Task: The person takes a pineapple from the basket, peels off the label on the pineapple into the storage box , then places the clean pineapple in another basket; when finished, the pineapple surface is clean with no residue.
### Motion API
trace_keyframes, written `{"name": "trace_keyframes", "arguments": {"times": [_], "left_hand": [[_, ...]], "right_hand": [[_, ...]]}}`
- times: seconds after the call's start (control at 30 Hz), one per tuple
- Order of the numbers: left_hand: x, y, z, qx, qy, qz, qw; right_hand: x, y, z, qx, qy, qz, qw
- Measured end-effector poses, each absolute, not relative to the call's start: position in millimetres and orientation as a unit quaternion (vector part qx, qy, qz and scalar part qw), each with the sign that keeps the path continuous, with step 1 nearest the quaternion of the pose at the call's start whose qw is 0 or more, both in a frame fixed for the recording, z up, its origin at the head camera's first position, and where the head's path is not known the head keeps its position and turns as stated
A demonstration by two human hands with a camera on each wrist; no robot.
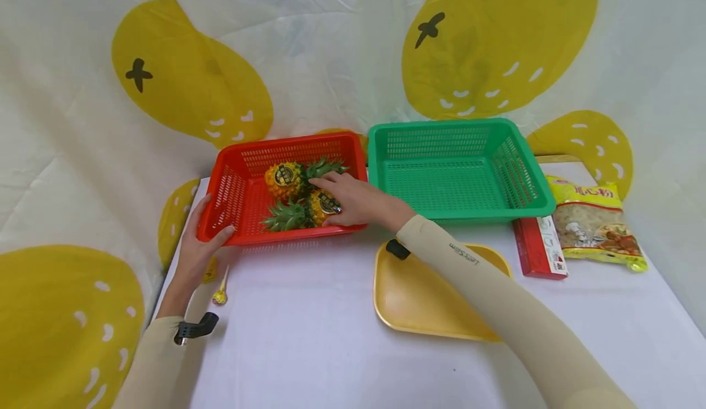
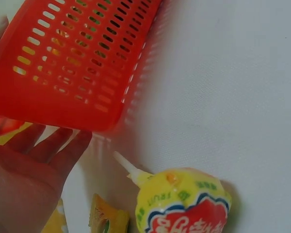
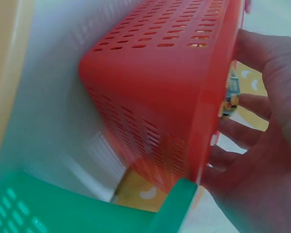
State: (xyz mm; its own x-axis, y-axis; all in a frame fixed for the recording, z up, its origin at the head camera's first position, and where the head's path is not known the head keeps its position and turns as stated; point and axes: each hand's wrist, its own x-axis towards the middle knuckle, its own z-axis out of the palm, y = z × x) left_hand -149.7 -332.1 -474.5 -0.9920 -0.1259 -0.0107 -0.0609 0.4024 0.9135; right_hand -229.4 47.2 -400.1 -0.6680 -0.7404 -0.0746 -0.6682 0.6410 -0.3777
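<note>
A red basket [image 1: 237, 234] holds two pineapples with dark labels. One pineapple [image 1: 285, 178] lies at the back; the nearer one [image 1: 320, 208] has its leaves toward the left. My right hand [image 1: 361, 199] reaches over the basket's right side and grips the nearer pineapple, fingers over its top and thumb at the front. My left hand [image 1: 192, 256] holds the basket's left front corner between thumb and fingers. In the left wrist view, the fingers [image 2: 63, 148] touch the basket wall [image 2: 53, 104]. The right wrist view shows the right hand [image 3: 276, 121] at the basket's rim, its grip partly hidden.
A green basket [image 1: 441, 216] stands right of the red one. A yellow tray [image 1: 419, 298] lies in front, beneath the right forearm. At the right are a red box [image 1: 532, 246] and a yellow food bag [image 1: 595, 222]. A lollipop [image 1: 220, 297] lies beside the left hand.
</note>
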Motion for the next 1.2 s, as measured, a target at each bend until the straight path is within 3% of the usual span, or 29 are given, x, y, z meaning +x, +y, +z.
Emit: {"name": "trace_keyframes", "arguments": {"times": [0.83, 1.2], "left_hand": [[-149, -328, -480, 0.07, -0.812, -0.579, 0.041], [-149, -326, -481, 0.075, -0.8, -0.593, 0.048]], "right_hand": [[-241, 29, -401, -0.363, 0.906, -0.102, 0.192], [-242, 29, -405, -0.361, 0.909, -0.118, 0.17]]}}
